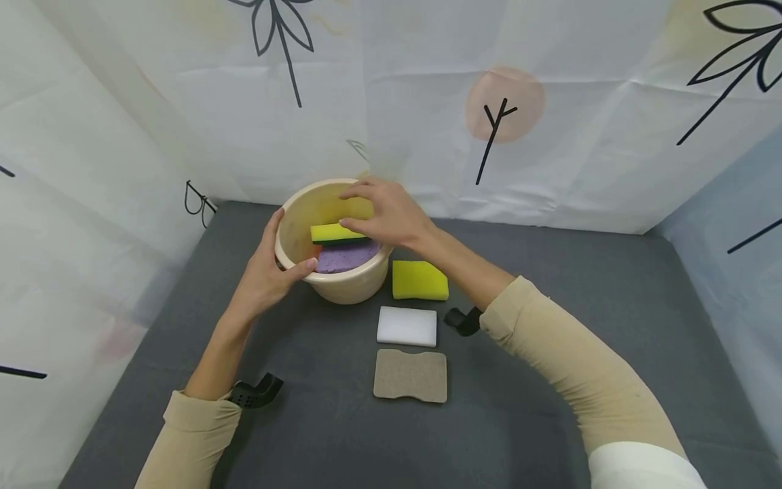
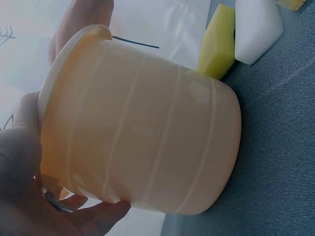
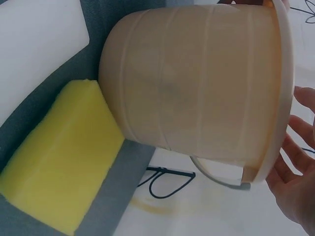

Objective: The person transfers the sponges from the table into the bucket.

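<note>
Gripping rim of round cream plastic bucket (image 1: 342, 288): left hand (image 1: 269, 272). Pinching yellow-and-green scouring sponge (image 1: 334, 233) inside bucket, above purple sponge (image 1: 347, 257): right hand (image 1: 387, 214). Beside bucket: yellow foam sponge (image 1: 419, 280).

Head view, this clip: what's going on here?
A person is working at a cream bucket on a grey table. The left hand grips the bucket's rim, thumb inside. The right hand holds a yellow-and-green sponge over the bucket's mouth, above a purple sponge already inside. Beside the bucket lies a yellow sponge; nearer the person, a white sponge and a tan pad lie untouched.
</note>
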`<state>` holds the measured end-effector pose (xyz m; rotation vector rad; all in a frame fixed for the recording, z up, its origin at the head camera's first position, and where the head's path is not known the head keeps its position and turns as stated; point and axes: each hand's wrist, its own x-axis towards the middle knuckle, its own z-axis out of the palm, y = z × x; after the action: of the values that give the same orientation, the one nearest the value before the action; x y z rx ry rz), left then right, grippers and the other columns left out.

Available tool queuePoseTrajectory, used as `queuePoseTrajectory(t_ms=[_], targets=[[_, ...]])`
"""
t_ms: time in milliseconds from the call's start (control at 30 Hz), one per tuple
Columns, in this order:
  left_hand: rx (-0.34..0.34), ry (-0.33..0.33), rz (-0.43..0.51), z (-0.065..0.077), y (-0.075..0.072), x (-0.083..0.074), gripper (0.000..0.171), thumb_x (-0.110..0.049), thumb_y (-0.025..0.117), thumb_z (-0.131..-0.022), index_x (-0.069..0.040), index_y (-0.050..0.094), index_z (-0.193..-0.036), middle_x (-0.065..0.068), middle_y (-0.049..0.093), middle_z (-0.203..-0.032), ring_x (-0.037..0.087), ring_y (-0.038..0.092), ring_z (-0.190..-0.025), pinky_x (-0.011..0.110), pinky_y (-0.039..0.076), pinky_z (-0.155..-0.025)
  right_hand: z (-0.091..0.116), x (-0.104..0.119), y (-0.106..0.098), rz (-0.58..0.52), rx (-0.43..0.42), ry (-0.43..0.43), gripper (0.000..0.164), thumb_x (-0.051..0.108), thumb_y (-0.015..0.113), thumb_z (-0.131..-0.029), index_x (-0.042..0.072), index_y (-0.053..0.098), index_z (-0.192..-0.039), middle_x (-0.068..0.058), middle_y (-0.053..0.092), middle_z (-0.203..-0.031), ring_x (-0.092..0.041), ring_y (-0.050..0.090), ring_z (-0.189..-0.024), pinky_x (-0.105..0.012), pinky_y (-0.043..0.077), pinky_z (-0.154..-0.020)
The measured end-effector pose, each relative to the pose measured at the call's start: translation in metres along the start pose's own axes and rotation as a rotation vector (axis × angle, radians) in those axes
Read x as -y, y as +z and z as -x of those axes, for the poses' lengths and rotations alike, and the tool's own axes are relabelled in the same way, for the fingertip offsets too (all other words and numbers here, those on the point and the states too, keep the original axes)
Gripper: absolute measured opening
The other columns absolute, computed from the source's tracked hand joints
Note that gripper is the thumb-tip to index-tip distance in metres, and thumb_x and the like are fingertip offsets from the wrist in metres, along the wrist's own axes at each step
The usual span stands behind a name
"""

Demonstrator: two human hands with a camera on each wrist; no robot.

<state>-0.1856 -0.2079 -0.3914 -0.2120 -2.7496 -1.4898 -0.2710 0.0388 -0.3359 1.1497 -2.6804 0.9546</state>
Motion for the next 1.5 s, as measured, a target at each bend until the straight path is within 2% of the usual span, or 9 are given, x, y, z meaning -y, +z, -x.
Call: queuePoseTrajectory(t_ms=[267, 533, 700, 1100, 1500], targets=[[-0.009, -0.006, -0.012, -0.001, 0.000, 0.000, 0.104, -0.030, 0.075, -0.089, -0.023, 0.001, -0.161, 0.018, 0.022, -0.160, 0.036, 0.045, -0.127, 0.053, 0.044, -0.095, 0.020, -0.008, -0.014, -0.034, -0.020, 0.026, 0.043, 0.028, 0.074, -0.090, 0.010, 0.068, -0.128, -0.006, 0.063, -0.129, -0.021, 0.055, -0.119, -0.033, 0.042, -0.101], [-0.015, -0.002, -0.022, 0.000, 0.000, 0.000, 0.104, -0.034, 0.075, -0.089, -0.024, 0.001, -0.161, 0.018, 0.023, -0.159, 0.036, 0.046, -0.126, 0.052, 0.045, -0.094, 0.045, -0.025, -0.022, -0.088, -0.089, -0.002, 0.044, 0.024, 0.077, -0.088, 0.006, 0.067, -0.127, -0.008, 0.062, -0.129, -0.023, 0.055, -0.121, -0.038, 0.041, -0.103], [-0.020, 0.007, -0.012, 0.001, 0.000, 0.000, 0.104, -0.032, 0.076, -0.088, -0.025, 0.002, -0.161, 0.017, 0.023, -0.159, 0.036, 0.046, -0.126, 0.053, 0.045, -0.094, 0.059, -0.034, -0.026, -0.091, -0.098, -0.005, 0.046, 0.022, 0.077, -0.088, 0.006, 0.065, -0.130, -0.009, 0.063, -0.127, -0.026, 0.057, -0.116, -0.041, 0.043, -0.100], [-0.017, 0.006, 0.002, 0.001, 0.001, 0.001, 0.104, -0.033, 0.076, -0.088, -0.028, 0.002, -0.161, 0.016, 0.025, -0.159, 0.034, 0.046, -0.126, 0.052, 0.045, -0.094, 0.087, -0.057, -0.027, -0.083, -0.012, 0.056, 0.054, 0.024, 0.077, -0.088, 0.008, 0.060, -0.137, -0.011, 0.058, -0.136, -0.030, 0.055, -0.121, -0.047, 0.042, -0.101], [-0.017, 0.007, -0.001, 0.000, 0.001, 0.002, 0.103, -0.032, 0.075, -0.088, -0.028, 0.003, -0.161, 0.016, 0.025, -0.159, 0.035, 0.046, -0.127, 0.053, 0.045, -0.094, 0.111, -0.075, -0.015, -0.078, 0.057, 0.086, 0.065, 0.029, 0.076, -0.088, 0.012, 0.051, -0.146, -0.011, 0.050, -0.146, -0.031, 0.048, -0.131, -0.053, 0.039, -0.104]])
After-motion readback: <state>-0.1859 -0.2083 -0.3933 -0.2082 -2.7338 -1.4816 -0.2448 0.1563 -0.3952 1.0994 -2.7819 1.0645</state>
